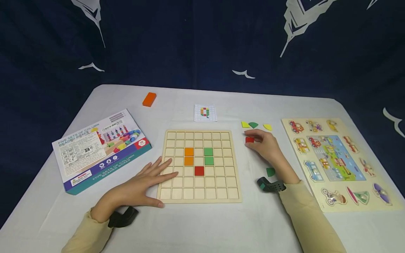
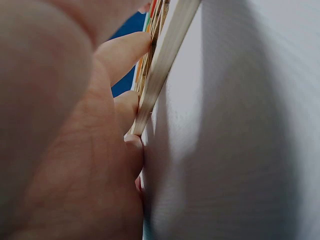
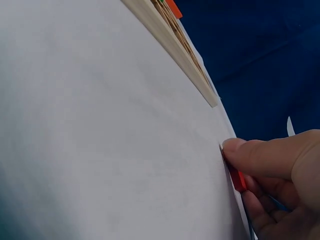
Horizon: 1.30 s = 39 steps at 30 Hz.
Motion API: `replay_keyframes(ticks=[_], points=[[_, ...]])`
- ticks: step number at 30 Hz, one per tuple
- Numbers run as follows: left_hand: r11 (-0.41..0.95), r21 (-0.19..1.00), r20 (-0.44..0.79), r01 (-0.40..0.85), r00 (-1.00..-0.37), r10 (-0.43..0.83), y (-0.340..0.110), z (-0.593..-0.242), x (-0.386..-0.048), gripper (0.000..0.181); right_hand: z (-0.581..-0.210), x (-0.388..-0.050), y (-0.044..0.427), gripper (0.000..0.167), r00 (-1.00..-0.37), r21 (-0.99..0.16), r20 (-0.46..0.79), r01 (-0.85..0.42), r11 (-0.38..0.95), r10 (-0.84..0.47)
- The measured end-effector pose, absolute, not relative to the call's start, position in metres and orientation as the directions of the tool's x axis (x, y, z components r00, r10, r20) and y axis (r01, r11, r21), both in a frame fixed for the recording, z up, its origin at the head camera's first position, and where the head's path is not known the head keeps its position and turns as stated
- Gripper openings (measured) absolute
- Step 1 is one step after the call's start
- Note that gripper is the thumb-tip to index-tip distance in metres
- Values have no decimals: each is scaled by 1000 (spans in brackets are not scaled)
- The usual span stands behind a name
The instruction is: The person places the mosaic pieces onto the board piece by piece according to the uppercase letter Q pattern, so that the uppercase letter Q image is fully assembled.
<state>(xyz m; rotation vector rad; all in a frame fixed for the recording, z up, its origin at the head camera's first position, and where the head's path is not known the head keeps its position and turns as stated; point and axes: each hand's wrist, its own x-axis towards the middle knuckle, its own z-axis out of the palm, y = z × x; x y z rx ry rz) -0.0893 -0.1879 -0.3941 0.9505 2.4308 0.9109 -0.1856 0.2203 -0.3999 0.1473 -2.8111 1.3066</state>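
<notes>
Red tile [image 1: 249,140] to the right of the gridded wooden board [image 1: 199,201], apart from it. Main risk, by judgement: a slip or tilt, from so slight an edge hold; also a knock to the dark green piece [image 1: 270,172] just beside the black wrist strap [image 1: 275,186], from a careless sweep. Lying between thumb and fingertips of the right grip [image 1: 267,149], pinched, gap narrowed to the tile itself (lifted or just touching the white-covered desk [image 1: 221,228], hard to tell). Left grip [image 1: 140,185]: fingers spread, nothing held, fingertips on the board's left side; with any sideways push, possibly a shifted grid. On the board: two orange tiles [image 1: 188,151], two green tiles [image 1: 208,151], one red square [image 1: 199,171]. Just beyond the right grip: two yellow pieces [image 1: 267,127], one green wedge [image 1: 253,125]. Farther out: pattern card [image 1: 205,113], orange block [image 1: 149,99], beaded-boxes carton [image 1: 82,151] at left, wooden picture puzzle [image 1: 341,208] at right.
</notes>
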Motion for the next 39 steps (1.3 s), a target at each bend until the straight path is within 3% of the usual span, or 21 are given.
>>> replay_keyframes(ticks=[12, 21, 33, 39], points=[[552, 695, -97, 461, -700, 707, -188, -395, -90, 84, -404, -186, 217, 31, -987, -725, 150, -151, 672, -59], [553, 694, -100, 460, -700, 707, -188, -394, -89, 85, -394, -186, 210, 34, -987, -767, 153, -149, 624, -47], [560, 685, -103, 465, -700, 707, -188, -394, -90, 84, -363, -190, 154, 34, -965, -880, 187, -248, 406, -185], [563, 681, -105, 468, -698, 708, -188, -393, -90, 84, -368, -192, 119, 33, -946, -873, 147, -262, 412, -289]])
